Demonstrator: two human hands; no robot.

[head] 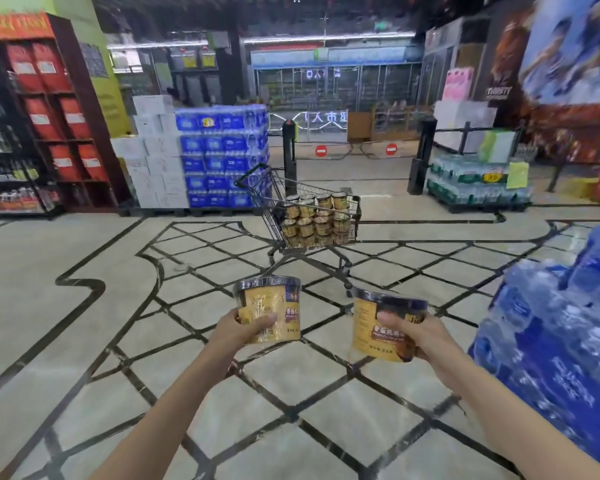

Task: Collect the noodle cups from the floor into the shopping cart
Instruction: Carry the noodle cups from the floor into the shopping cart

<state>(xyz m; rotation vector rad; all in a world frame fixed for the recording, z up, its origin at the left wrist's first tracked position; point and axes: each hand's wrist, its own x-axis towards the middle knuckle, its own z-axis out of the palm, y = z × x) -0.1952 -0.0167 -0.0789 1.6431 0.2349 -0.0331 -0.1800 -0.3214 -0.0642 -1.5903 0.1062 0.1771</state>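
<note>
Both hands are raised in the lower middle of the frame, each holding one noodle cup out ahead of the person. The left hand (245, 329) grips a yellow noodle cup (270, 308) from below and behind, thumb wrapped across its front, and the cup stands nearly upright with its dark film lid on top. The right hand (418, 336) grips a second noodle cup (381, 325), thumb lying over the label; this cup tilts, its lid leaning toward the upper right. The two cups are near each other but apart, with tiled floor (101, 341) showing between them. Beyond them, at the centre of the frame, stands the shopping cart (355, 209), a wire basket on wheels already packed with stacked noodle cups (314, 220) in several rows and layers. The cart is well apart from the hands. The floor is pale tile crossed by dark diagonal lines. At the centre left, behind the cart, rises a tall stack of blue bottled-water packs (222, 154) beside white cartons (155, 150). A dark red display shelf (63, 109) fills the upper left. Along the right edge more blue water packs (551, 341) loom close and blurred. Two gate posts with red no-entry signs (321, 151) stand behind the cart.
</note>
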